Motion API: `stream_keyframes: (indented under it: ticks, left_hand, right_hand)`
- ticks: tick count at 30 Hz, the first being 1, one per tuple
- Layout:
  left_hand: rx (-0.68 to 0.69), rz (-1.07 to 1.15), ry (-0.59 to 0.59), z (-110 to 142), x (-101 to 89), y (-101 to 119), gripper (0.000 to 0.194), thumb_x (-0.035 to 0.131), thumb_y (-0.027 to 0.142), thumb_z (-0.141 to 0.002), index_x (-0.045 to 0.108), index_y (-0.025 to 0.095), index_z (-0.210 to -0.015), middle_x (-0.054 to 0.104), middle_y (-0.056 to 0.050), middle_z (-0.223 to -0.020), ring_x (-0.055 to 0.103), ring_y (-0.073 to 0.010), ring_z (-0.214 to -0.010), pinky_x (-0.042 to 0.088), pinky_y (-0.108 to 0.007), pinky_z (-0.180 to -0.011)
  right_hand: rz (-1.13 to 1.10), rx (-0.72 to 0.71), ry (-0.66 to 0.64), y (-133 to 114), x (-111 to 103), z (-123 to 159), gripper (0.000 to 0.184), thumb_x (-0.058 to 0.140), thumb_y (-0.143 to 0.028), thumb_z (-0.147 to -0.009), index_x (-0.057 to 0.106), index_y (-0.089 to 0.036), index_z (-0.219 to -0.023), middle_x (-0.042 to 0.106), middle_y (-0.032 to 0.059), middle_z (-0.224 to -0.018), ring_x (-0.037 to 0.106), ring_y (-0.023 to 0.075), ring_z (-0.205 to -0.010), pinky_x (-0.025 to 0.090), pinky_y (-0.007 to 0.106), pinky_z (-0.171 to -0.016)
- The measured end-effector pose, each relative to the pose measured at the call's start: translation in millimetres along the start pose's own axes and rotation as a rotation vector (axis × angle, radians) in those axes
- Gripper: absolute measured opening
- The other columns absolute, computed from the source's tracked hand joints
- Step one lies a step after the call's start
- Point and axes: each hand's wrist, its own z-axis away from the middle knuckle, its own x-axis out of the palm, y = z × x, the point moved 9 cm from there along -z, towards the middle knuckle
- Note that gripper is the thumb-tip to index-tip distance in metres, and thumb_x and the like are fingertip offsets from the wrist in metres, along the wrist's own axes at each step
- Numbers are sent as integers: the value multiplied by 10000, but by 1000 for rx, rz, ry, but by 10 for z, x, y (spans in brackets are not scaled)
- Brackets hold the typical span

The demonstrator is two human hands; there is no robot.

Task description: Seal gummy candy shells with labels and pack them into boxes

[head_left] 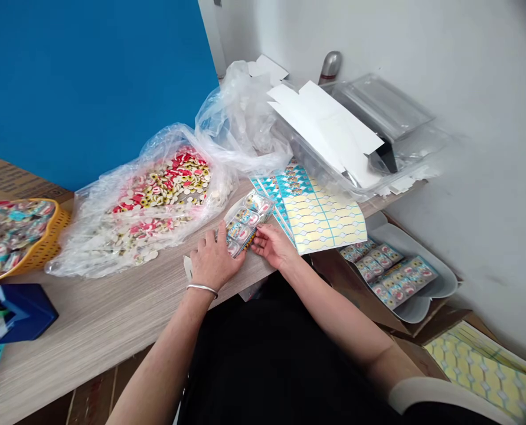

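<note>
Clear pack (250, 213), one, filled with small printed pieces in rows; lies on the tabletop (112, 321), near edge, middle, between both hands. Left hand (215, 260), metal bangle at wrist: closed on the pack's near left end, between forefinger and thumb. Right hand (270, 245): fingers curled, tips touching the pack's right edge; cannot tell whether they grip. Printed sheets (327, 219), yellow and blue, just right of the pack. Plastic bag (83, 206), open, with loose red, white and yellow pieces, to the left. Orange basket (60, 225), filled, far left; blue tape dispenser (28, 316) nearer. Clear container (360, 192) with white card (329, 127), far right
</note>
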Motion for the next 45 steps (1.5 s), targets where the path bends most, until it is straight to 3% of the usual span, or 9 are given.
stream_keyframes:
  ticks: [7, 22, 28, 33, 39, 45]
  left_hand:
    - [-7, 6, -23, -10, -7, -8, 880, 542, 625, -838, 279, 195, -1558, 544, -189, -1287, 560, -402, -1113, 501, -513, -836]
    - [15, 3, -50, -6, -9, -31, 909, 522, 617, -850, 225, 161, -1578, 543, -203, -1296, 563, -400, -1114, 494, -510, -856]
    - [153, 75, -127, 10, 71, -90, 1012, 600, 557, -790, 143, 141, -1591, 438, -212, -1467, 513, -400, -1240, 500, -490, -913]
    - [131, 74, -98, 20, 82, -125, 984, 591, 548, -803, 146, 176, -1598, 402, -202, -1512, 517, -406, -1236, 495, -518, -927]
    - [128, 116, -129, -1, 82, -139, 1044, 636, 586, -775, 144, 178, -1600, 385, -200, -1527, 495, -412, -1270, 483, -510, -954]
    - [154, 215, -200, -36, 110, -190, 1183, 665, 736, -719, 113, 171, -1599, 412, -222, -1490, 481, -403, -1300, 441, -493, -1011]
  right_hand:
    - [-12, 0, -122, 114, 97, 32, 342, 862, -344, -675, 557, -210, -755, 595, -78, -620, 554, 84, -518, 549, 254, -545]
    - [39, 69, -151, 389, 137, 177, 361, 914, -328, -609, 603, -177, -714, 608, -59, -583, 525, 60, -482, 506, 205, -532]
    - [30, 68, -121, 395, 133, 188, 360, 913, -316, -598, 598, -180, -707, 618, -55, -601, 569, 78, -530, 530, 226, -571]
    - [21, 47, -125, 403, 154, 209, 341, 895, -312, -633, 585, -184, -695, 605, -66, -602, 556, 76, -530, 524, 243, -598]
    - [51, -3, -122, 363, 163, 249, 307, 881, -311, -655, 606, -184, -711, 608, -62, -612, 533, 68, -516, 491, 221, -568]
    - [45, 17, -138, 353, 170, 295, 270, 864, -302, -667, 692, -182, -837, 594, -67, -601, 494, 60, -487, 449, 198, -515]
